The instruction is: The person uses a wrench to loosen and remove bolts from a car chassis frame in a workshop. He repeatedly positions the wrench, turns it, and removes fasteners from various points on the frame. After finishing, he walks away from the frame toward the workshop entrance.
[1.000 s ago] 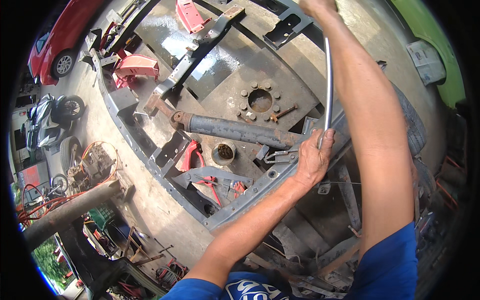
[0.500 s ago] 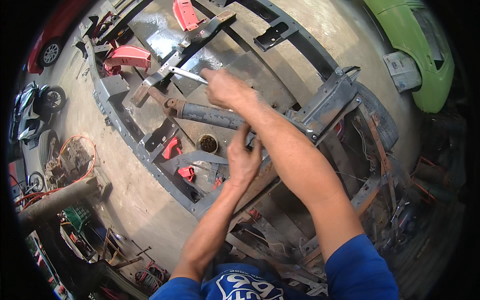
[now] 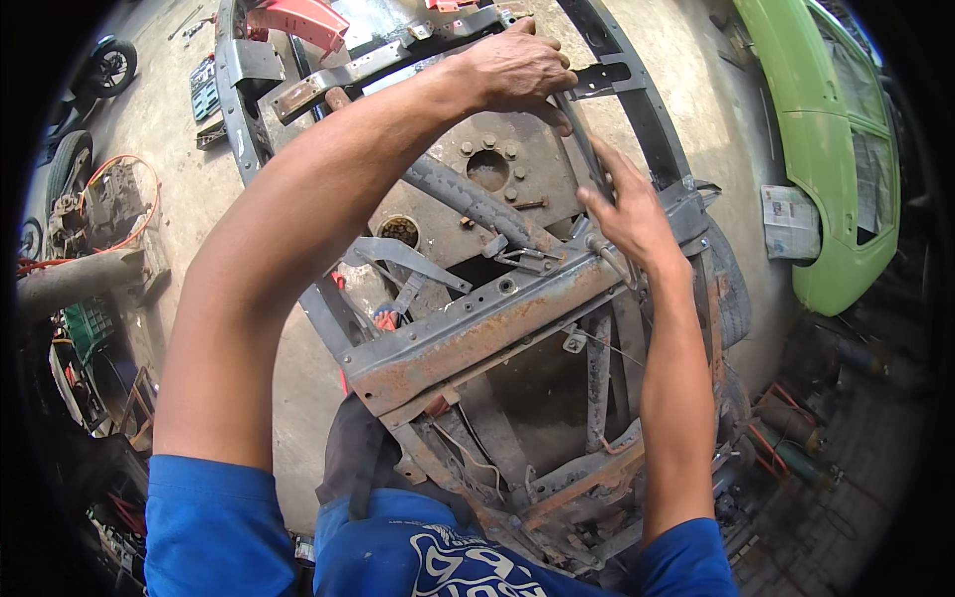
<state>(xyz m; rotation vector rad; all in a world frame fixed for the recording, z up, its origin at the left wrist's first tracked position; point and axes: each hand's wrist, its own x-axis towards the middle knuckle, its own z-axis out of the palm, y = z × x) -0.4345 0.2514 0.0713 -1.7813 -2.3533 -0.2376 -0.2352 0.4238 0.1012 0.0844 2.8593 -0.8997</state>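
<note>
A dark metal bar (image 3: 581,137) slants over the vehicle frame, its two ends covered by my hands. My left hand (image 3: 517,68), arm stretched across the frame, is closed round its upper part, fingers curled. Lower down, my right hand (image 3: 633,211) holds the bar between thumb and fingers. Beneath them lies a rusty crossmember (image 3: 477,333) of the frame. A worn grey drive shaft (image 3: 468,199) runs slantwise under my left forearm. Near it is a flat plate with a round hole (image 3: 487,171) ringed by bolts.
A can of small dark parts (image 3: 400,231) stands by the shaft. Red brackets (image 3: 298,22) sit on the far frame rail. A green car body (image 3: 826,169) is at right, with newspaper (image 3: 791,221) on it. A teal tool case (image 3: 205,95) lies at left.
My left hand has gone from the shaft up to the bar. My right hand has left its high spot on the silver handle and moved right and down. The view has shifted.
</note>
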